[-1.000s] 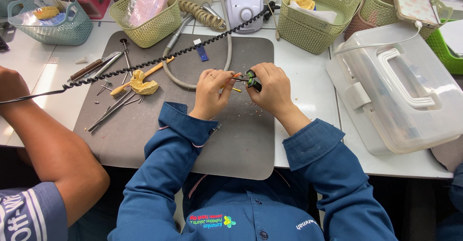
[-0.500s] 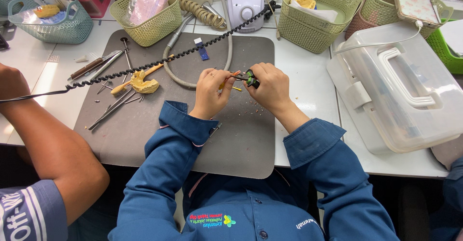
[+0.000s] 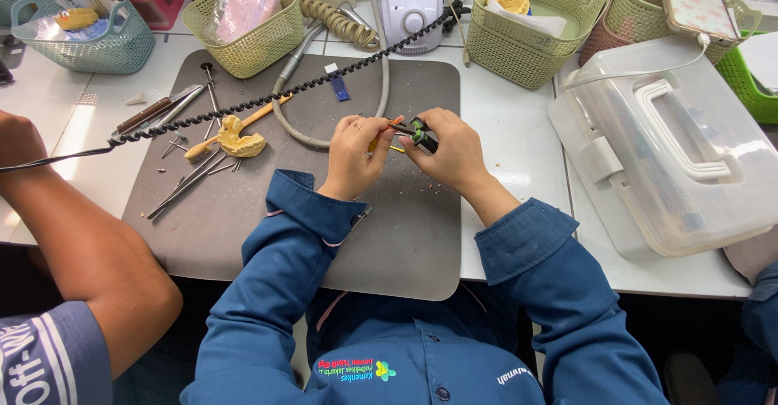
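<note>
**Small green-and-black tool held over the grey mat**

The grey mat (image 3: pixel 243 227) is taken as the landmark. On its left part, a yellow dental cast (image 3: pixel 239 139) is seen among thin metal instruments (image 3: pixel 190 180), well apart from the hands. Above the mat's middle, the left hand (image 3: pixel 355 152) is closed in a pinch on a small orange-tipped piece (image 3: pixel 394 121). Just to its right, the right hand (image 3: pixel 450 147) is clamped on a green-and-black tool (image 3: pixel 422 134); the two hands are brought close together, fingertips nearly meeting (what passes between them is too small to be told). The tool is judged light and stiff, best gripped along its coloured body. The orange-tipped piece is judged tiny and easily dropped, so a fingertip pinch suits it. Right of the mat, a clear plastic case (image 3: pixel 673 154) is seen.
</note>
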